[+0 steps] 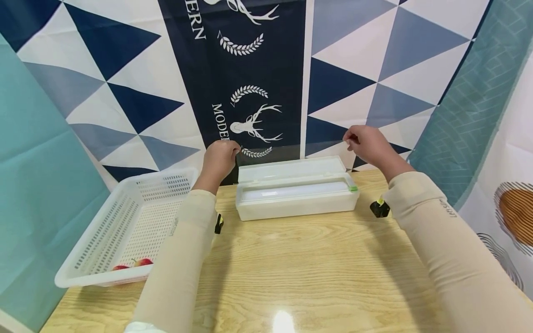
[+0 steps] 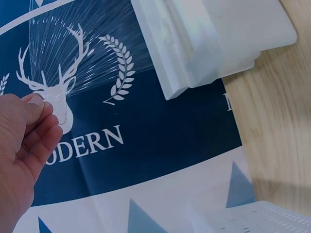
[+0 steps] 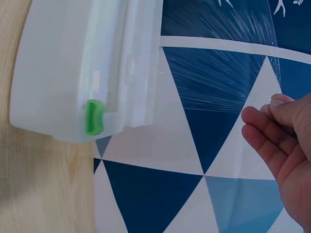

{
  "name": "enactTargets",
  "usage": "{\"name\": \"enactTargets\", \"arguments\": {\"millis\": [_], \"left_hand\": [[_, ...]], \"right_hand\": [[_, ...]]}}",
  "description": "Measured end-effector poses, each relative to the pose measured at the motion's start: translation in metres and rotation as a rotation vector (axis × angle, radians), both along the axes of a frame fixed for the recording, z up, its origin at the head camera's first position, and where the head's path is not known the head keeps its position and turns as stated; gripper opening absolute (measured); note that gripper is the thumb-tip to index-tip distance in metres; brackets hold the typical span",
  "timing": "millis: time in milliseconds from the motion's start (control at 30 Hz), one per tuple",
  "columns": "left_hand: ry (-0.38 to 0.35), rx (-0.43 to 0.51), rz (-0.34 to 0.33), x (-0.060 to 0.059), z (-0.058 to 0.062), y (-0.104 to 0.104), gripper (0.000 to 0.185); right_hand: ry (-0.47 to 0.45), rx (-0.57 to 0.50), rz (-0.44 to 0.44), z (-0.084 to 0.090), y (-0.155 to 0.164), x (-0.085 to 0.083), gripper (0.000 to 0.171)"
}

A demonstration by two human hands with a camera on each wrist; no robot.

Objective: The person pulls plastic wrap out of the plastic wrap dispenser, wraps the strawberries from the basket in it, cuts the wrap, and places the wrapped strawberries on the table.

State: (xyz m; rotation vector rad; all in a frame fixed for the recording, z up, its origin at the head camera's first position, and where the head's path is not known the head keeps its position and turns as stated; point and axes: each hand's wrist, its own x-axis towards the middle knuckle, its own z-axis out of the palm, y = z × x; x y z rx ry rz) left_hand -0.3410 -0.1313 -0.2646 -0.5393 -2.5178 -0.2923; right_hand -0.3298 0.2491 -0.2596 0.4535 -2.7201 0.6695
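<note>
- One sheet of cling film [image 1: 291, 152] is held stretched above one white dispenser box [image 1: 295, 194] on the surface [image 1: 291, 259].
- Its corners are pinched by left hand [image 1: 219, 159] and right hand [image 1: 368, 143].
- One white basket [image 1: 125, 226] is seen beside the box, with two red fruits [image 1: 133, 264] inside.

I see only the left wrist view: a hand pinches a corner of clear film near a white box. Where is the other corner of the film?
Observer: The right hand pinches it; in the right wrist view the cling film stretches from the dispenser box to its fingers.
Operator: Is the box open?
Observer: Yes. In the head view the lid is tipped back and the roll lies inside.
Operator: Has the box a cutter?
Observer: A green slider sits at the box's right end.
Operator: What stands left of the box?
Observer: A white perforated basket with something red in it, on the wooden table, left of the left hand.
</note>
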Motion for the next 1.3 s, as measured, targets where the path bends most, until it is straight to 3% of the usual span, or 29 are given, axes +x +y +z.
{"name": "enactTargets", "arguments": {"millis": [333,700,933,1300], "left_hand": [[0.018,-0.01,0.059,0.002,0.016,0.004,0.019],[0.096,0.02,0.039,0.004,0.031,0.003,0.019],[0.065,0.018,0.082,0.005,0.043,0.004,0.021],[0.1,0.065,0.085,0.004,0.06,0.005,0.019]], "right_hand": [[0.019,-0.011,0.005,0.015,0.001,0.002,0.018],[0.09,0.042,-0.012,0.037,0.0,0.005,0.018],[0.118,0.049,-0.009,0.048,-0.002,0.003,0.019],[0.14,0.038,-0.01,0.068,-0.003,0.006,0.024]]}}
